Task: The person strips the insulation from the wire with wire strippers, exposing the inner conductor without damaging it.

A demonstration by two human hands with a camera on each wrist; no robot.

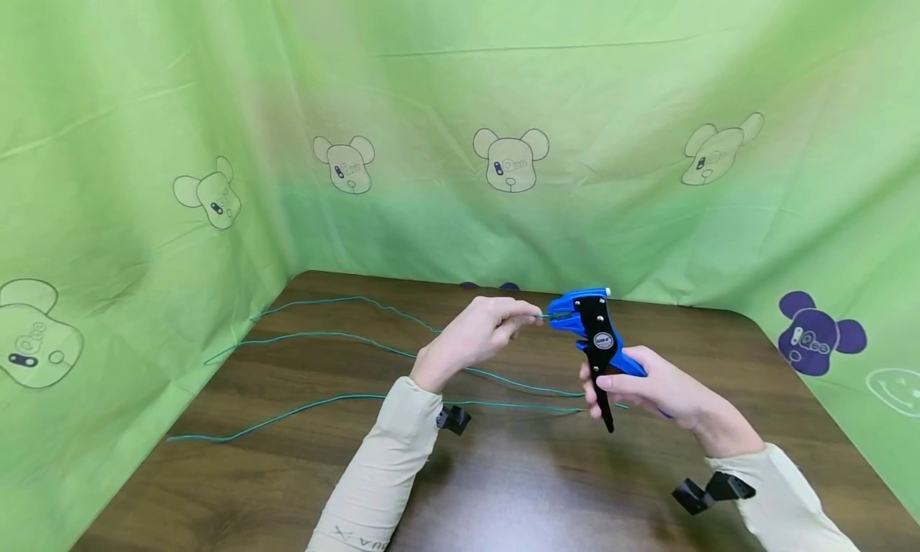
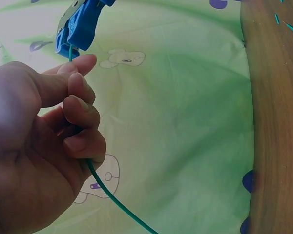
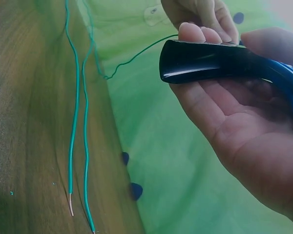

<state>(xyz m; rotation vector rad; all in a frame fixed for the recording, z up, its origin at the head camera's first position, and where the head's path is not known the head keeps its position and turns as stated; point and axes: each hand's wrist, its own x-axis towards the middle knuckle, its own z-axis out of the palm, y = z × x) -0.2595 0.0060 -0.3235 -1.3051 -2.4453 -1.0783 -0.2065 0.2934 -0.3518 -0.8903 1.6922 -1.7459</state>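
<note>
My left hand (image 1: pixel 474 332) pinches a thin green wire (image 2: pixel 118 200) near its end, between thumb and fingers. The tip of that wire runs into the mouth of a blue and black wire stripper (image 1: pixel 595 328). My right hand (image 1: pixel 664 386) grips the stripper by its handles, with the tool raised above the table and its mouth facing left. In the left wrist view the wire trails down from under the curled fingers. Whether the jaws clamp the wire cannot be told. In the right wrist view a black handle (image 3: pixel 205 61) hides part of the right fingers.
Two more green wires, a middle one (image 1: pixel 309 334) and a nearer one (image 1: pixel 287 411), lie across the brown wooden table (image 1: pixel 251 488). One shows a bare copper end (image 3: pixel 71 204). Tiny green scraps (image 3: pixel 11 193) lie about. A green printed cloth (image 1: pixel 431 232) hangs around the table.
</note>
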